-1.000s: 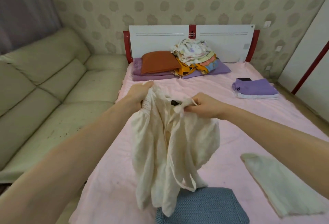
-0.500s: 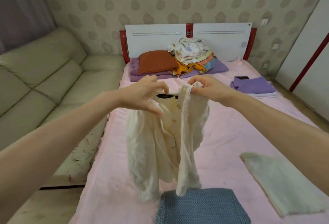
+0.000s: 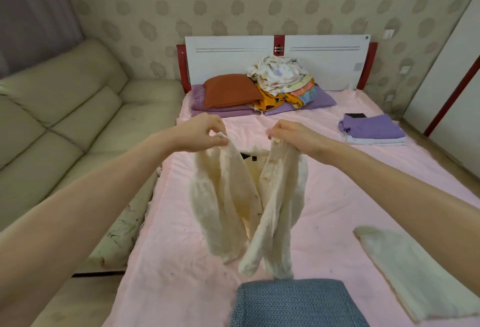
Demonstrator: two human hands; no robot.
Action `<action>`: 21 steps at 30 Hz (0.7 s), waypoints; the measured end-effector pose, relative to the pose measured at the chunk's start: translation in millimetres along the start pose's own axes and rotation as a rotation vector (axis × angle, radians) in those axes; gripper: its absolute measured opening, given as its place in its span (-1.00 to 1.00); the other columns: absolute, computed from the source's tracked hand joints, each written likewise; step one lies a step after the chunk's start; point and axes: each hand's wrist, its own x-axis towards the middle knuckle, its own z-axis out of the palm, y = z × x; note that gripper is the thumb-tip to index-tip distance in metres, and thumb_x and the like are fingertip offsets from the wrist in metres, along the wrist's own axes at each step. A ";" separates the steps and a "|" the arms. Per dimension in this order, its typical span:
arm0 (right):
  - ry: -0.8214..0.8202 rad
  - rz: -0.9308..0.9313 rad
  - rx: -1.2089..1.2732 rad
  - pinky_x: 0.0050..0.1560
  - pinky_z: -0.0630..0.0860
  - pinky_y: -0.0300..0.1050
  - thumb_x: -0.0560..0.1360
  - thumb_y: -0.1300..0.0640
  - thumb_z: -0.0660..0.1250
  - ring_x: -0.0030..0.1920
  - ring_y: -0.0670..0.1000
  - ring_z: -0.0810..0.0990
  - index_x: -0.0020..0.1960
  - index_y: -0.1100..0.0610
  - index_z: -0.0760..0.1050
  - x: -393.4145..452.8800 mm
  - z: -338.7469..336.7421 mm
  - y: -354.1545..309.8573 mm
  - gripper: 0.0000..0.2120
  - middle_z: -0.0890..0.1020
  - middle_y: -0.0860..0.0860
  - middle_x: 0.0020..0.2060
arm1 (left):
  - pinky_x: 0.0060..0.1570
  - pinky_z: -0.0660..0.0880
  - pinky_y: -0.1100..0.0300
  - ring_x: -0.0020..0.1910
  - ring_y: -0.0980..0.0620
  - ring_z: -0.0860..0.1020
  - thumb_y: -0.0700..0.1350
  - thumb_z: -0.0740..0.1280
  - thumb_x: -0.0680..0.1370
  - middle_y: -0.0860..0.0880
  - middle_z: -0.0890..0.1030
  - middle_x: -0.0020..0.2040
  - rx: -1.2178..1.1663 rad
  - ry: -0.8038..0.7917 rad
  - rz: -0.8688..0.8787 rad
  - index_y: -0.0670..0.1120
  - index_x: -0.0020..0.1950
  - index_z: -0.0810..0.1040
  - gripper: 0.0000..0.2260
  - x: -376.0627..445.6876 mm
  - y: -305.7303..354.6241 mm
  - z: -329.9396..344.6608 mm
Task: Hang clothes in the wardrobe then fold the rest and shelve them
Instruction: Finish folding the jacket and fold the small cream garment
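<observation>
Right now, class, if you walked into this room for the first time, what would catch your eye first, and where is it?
First, the cream shirt held up over the middle of the pink bed, its top edges pinched by the left hand and right hand. Next, the jumbled heap of colourful clothes against the white headboard, beside an orange pillow. A folded purple stack lies near the bed's right edge.

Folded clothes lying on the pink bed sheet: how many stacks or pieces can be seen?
3: a purple stack at the far right, a pale folded piece at the near right, and a blue-grey knit at the bottom edge. The unfolded heap may hide more.
</observation>
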 end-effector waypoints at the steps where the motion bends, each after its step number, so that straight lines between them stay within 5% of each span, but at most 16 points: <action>1: -0.003 0.000 -0.067 -0.09 0.41 -0.12 0.56 0.01 0.27 -0.08 -0.03 0.49 0.06 0.14 0.47 2.5 0.5 1.1 -0.80 0.53 0.00 -0.05 | -0.11 0.33 0.36 -0.03 0.09 0.49 0.00 0.36 0.52 0.05 0.53 0.03 -0.053 0.018 -0.021 -0.14 -0.10 0.66 -0.78 -2.2 -3.7 1.8; 6: -0.036 -0.116 -0.103 -0.21 0.44 -0.19 0.56 0.11 0.30 -0.21 -0.09 0.50 0.12 0.04 0.44 2.5 8.9 1.8 -0.85 0.52 0.00 -0.08 | -0.12 0.39 0.27 -0.11 0.06 0.55 -0.04 0.34 0.58 0.06 0.58 -0.06 -0.069 0.082 -0.074 -0.06 -0.11 0.66 -0.85 -12.2 -6.3 14.7; 9: 0.087 -0.258 -0.075 -0.23 0.40 -0.27 0.51 0.21 0.35 -0.27 -0.13 0.51 -0.04 0.13 0.54 2.6 24.1 -4.6 -0.96 0.57 -0.01 -0.18 | -0.28 0.55 0.27 -0.35 0.10 0.54 -0.16 0.42 0.53 -0.07 0.63 -0.20 -0.478 0.187 -0.177 -0.24 -0.25 0.62 -0.81 -19.0 8.8 22.4; 13: 0.038 -0.183 0.012 -0.15 0.46 -0.20 0.50 0.22 0.37 -0.17 -0.09 0.55 -0.04 0.15 0.61 -2.1 33.7 -10.5 -0.94 0.62 -0.02 -0.15 | -0.11 0.56 0.22 -0.26 0.07 0.53 -0.30 0.39 0.51 -0.11 0.55 -0.25 -0.842 0.232 -0.179 -0.21 -0.31 0.58 -0.82 -28.8 20.5 36.1; 17: -0.054 -0.171 -0.002 -0.02 0.56 0.02 0.49 0.25 0.38 -0.07 0.04 0.60 0.04 0.07 0.58 -9.9 33.5 -3.7 -0.84 0.60 -0.02 -0.03 | -0.05 0.54 0.14 -0.23 0.09 0.54 -0.35 0.36 0.48 -0.04 0.62 -0.24 -0.798 0.167 -0.156 -0.22 -0.18 0.65 -0.90 -36.1 26.6 41.8; 21: 0.004 -0.380 -0.122 -0.10 0.51 -0.09 0.47 0.21 0.42 -0.13 -0.09 0.56 -0.05 0.05 0.56 -19.9 35.3 -1.4 -0.90 0.61 -0.10 -0.15 | -0.19 0.49 0.21 -0.28 0.11 0.56 -0.28 0.44 0.46 -0.01 0.65 -0.25 -0.533 0.258 0.002 -0.18 -0.14 0.68 -0.97 -41.7 35.6 41.9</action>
